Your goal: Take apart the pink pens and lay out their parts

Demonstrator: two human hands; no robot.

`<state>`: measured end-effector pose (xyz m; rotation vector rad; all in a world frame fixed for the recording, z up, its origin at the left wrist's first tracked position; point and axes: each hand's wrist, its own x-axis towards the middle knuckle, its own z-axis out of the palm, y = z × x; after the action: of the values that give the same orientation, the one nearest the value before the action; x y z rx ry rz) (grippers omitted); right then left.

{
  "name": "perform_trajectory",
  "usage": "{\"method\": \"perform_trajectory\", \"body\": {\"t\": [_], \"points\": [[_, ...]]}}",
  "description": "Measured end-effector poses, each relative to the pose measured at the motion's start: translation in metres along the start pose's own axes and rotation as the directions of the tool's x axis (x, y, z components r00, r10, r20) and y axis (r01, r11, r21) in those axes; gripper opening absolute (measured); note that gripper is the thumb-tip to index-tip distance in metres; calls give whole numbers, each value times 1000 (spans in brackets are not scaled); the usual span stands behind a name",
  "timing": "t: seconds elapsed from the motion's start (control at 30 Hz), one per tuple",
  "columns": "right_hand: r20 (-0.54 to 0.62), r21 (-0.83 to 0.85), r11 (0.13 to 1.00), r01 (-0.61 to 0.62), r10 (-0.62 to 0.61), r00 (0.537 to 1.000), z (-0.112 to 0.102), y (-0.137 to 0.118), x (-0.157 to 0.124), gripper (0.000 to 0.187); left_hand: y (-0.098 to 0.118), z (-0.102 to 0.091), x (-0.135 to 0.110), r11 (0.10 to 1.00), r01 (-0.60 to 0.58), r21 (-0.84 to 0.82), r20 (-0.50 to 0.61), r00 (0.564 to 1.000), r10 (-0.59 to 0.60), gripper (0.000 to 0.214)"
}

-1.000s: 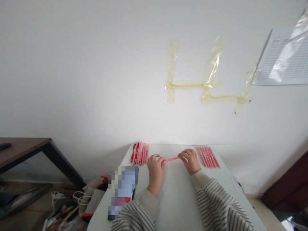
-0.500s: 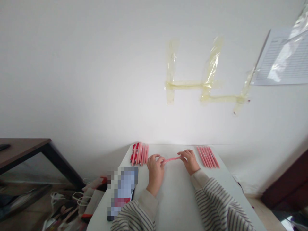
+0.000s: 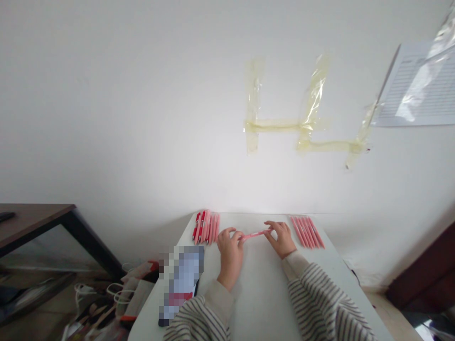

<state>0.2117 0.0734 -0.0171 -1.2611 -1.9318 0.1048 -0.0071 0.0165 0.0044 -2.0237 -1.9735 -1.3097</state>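
A slim pink pen [image 3: 255,234] spans the gap between my hands, a little above the white table. My left hand [image 3: 230,253] pinches its left end between thumb and fingers. At its other end, my right hand [image 3: 280,239] closes thumb and fingertips on the tip. Left of my left hand lies a bunch of red and pink pens [image 3: 206,228], side by side near the far edge. A neat row of several pink pens [image 3: 307,232] lies just right of my right hand.
The white table [image 3: 263,298] stands against a wall with yellowed tape [image 3: 273,126] on it. A phone [image 3: 181,284], its screen blurred out, lies on the left side. Bags [image 3: 131,293] sit on the floor left, below a brown desk [image 3: 35,220].
My right hand's fingers have shifted slightly at the pen's end, and the pen has turned a little, showing a pale marking. My left hand stays in place.
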Motion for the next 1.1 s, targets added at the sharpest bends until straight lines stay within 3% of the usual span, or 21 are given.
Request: {"method": "perform_trajectory", "body": {"t": [0.13,0.37,0.93,1.1], "points": [[8,-10,1000,28,-28,1000,0,1,-1,36,-2,0,1,1000,4,17,-14,1000,-3,12],[27,-52,996,70,-69,997,1,0,2,19,-2,-1,1,1000,27,10,-5,1000,-27,15],[43,-82,997,-11,15,999,-3,-8,0,34,1,-1,-1,998,31,53,-9,999,-31,13],[52,-84,996,-9,13,999,-2,-5,0,25,1,0,-2,998,32,56,2,999,-32,14]]}}
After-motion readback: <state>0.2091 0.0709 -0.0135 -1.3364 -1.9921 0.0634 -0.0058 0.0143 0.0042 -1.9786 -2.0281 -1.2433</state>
